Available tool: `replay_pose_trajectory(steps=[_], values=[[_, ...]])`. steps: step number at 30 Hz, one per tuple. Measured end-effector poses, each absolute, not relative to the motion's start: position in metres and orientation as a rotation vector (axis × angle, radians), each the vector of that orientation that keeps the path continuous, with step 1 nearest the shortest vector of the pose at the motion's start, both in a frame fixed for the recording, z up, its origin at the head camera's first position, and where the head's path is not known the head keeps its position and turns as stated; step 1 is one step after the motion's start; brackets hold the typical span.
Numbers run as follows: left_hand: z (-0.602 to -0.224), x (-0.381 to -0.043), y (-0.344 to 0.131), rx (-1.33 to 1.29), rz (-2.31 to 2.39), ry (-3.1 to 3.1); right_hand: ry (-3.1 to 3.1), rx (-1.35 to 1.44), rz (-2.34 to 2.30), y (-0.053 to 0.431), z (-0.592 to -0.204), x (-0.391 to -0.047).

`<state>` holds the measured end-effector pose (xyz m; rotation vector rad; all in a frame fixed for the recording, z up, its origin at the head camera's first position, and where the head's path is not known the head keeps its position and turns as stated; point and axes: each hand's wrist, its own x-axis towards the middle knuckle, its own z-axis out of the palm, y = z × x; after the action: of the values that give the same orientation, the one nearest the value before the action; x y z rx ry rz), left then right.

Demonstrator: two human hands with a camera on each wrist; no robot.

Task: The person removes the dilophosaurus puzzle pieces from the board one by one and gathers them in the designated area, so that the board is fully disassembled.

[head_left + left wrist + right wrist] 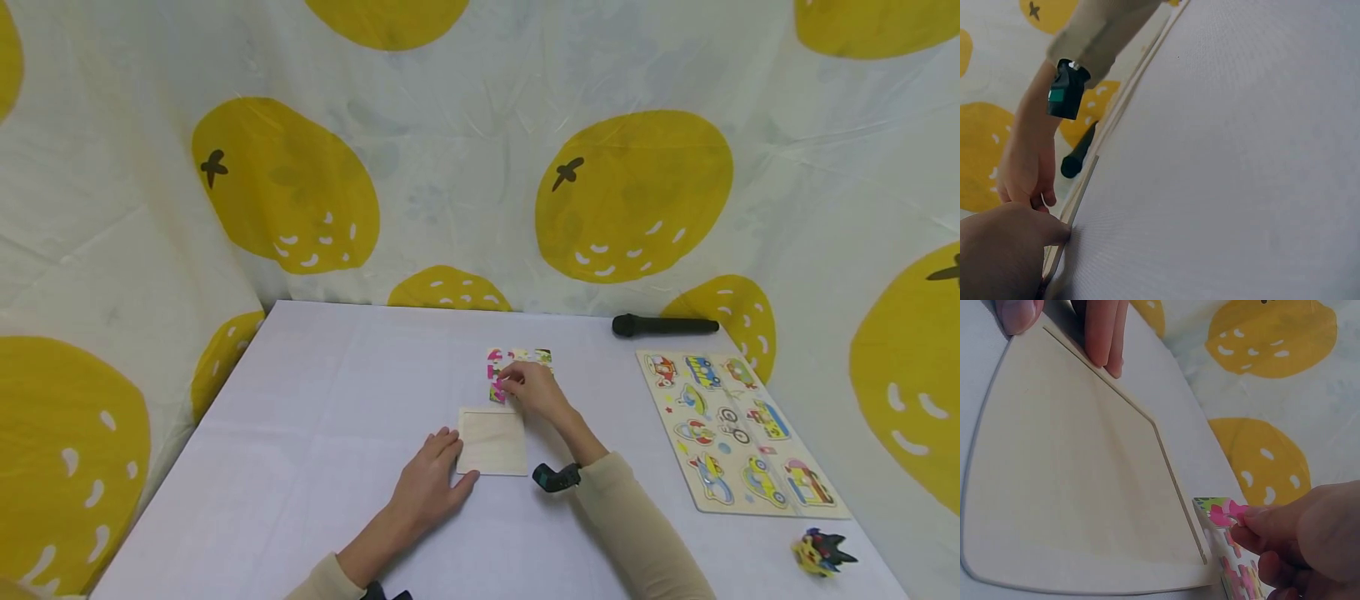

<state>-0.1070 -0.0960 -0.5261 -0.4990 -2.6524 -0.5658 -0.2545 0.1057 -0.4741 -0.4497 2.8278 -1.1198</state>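
Observation:
A square wooden puzzle tray (492,442) with a raised rim lies bare on the white table. My left hand (433,482) rests along its left side, fingers extended, the thumb (1017,314) at the near corner. Beyond the tray, my right hand (536,390) pinches a pink and green jigsaw piece (1217,511) between thumb and index finger. Under and around that hand sit more jigsaw pieces (497,357), partly hidden by it. In the left wrist view, the tray (1085,187) appears edge-on.
To the right lies a wooden vehicle puzzle board (723,433). A black microphone (666,326) is at the back right edge, and a small black and yellow figurine (821,552) stands near the front right. A fruit-printed curtain (457,125) hangs behind the table (315,400).

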Motion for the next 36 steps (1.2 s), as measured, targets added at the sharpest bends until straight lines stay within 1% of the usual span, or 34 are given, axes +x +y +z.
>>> replay_pose_trajectory(steps=[8, 21, 25, 32, 36], values=[[-0.525, -0.106, -0.095, -0.498, -0.559, -2.654, 2.877, -0.404, -1.097, 0.103, -0.482, -0.257], [-0.528, -0.106, -0.096, -0.515, -0.537, -2.615, 2.943, -0.525, -0.808, 0.102, -0.489, -0.258], [-0.528, -0.106, -0.095, -0.506, -0.561, -2.64, 2.964, -0.52, -0.77, 0.102, -0.49, -0.257], [-0.525, -0.106, -0.095, -0.506, -0.54, -2.639, 2.973, -0.533, -0.801, 0.1, -0.488, -0.255], [-0.524, -0.106, -0.096, -0.516, -0.538, -2.644, 2.973, -0.486, -0.831, 0.1, -0.486, -0.251]])
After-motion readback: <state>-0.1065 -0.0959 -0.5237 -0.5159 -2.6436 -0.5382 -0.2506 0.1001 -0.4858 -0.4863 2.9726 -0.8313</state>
